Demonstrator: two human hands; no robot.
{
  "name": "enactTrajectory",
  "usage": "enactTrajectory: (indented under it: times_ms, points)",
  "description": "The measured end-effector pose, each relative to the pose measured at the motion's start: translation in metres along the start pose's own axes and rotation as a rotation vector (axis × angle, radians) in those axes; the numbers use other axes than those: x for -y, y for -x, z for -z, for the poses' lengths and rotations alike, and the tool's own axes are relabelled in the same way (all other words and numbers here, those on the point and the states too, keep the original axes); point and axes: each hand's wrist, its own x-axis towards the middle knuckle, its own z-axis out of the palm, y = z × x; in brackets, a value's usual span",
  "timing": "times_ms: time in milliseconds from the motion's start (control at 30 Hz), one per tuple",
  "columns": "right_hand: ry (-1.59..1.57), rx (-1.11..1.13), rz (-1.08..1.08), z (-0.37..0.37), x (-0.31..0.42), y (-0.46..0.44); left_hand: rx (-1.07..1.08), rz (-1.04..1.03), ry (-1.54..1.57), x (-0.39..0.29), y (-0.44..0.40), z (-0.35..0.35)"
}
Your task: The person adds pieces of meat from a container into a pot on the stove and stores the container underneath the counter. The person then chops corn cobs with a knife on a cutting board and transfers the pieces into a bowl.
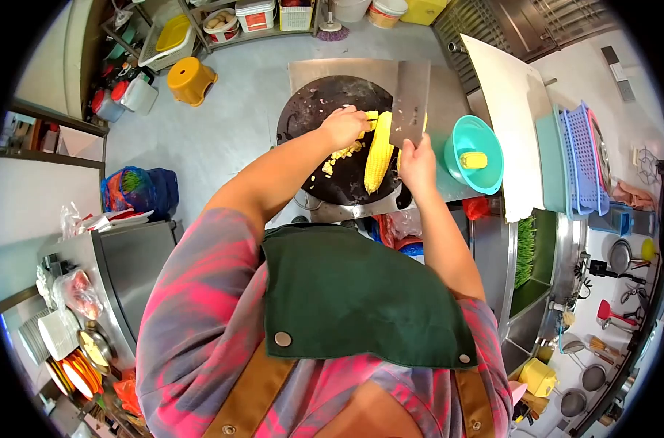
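My right hand (pixel 418 166) is closed around the handle of a broad cleaver (pixel 411 91), its blade pointing away from me over the right part of a round dark chopping board (pixel 299 124). A long yellow corn cob (pixel 378 157) lies on the board, left of the blade. At the board's middle, my left hand (pixel 344 126) has its fingers curled on a small cut piece of corn (pixel 371 121), partly hidden by the fingers. Loose bits of corn (pixel 337 157) are scattered below that hand. To the right, a teal bowl (pixel 455 164) holds a short piece of corn (pixel 474 160).
The board rests on a metal table (pixel 314 69). A white panel (pixel 504 124) stands upright right of the bowl, with plastic baskets (pixel 584 157) beyond. A yellow stool (pixel 191 80) and jars (pixel 136 96) are on the floor at the left. Tubs (pixel 255 16) line the far shelf.
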Motion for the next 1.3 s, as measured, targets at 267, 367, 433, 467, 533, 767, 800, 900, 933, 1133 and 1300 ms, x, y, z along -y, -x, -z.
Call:
enactTrajectory:
  times_ms: [267,367,433,467,533,767,800,900,933,1133,1300]
  points:
    - [0.071,0.309,-0.072,0.027,-0.012,0.058,-0.276,0.295,0.518,0.03,0.026,0.038]
    - [0.188,0.638,0.004,0.009,-0.008,0.072,-0.573,0.493,0.879,0.065,0.064,0.024]
    - [0.273,0.817,0.054,-0.01,-0.003,0.075,-0.66,0.632,0.937,0.066,0.089,0.026]
    - [0.306,0.869,0.094,-0.021,-0.005,0.077,-0.614,0.721,0.954,0.064,0.097,0.026]
    - [0.276,0.818,0.07,-0.039,-0.014,0.075,-0.518,0.903,0.992,0.053,0.11,0.028]
    - [0.271,0.56,0.079,-0.048,-0.014,0.047,-0.283,0.881,0.934,0.031,0.13,-0.037]
    - [0.327,0.558,0.118,-0.048,0.0,0.044,-0.336,0.772,0.688,0.037,0.133,-0.051]
    - [0.422,0.596,0.244,-0.057,0.032,0.035,-0.361,0.909,0.882,0.019,0.128,-0.036]
    - [0.441,0.616,0.286,-0.063,0.04,0.031,-0.357,0.928,0.9,0.017,0.128,-0.034]
    - [0.427,0.546,0.284,-0.088,0.061,0.022,-0.297,0.96,0.776,0.011,0.128,-0.03]
    - [0.515,0.667,0.197,-0.105,0.048,0.03,-0.336,0.89,0.676,0.016,0.125,-0.04]
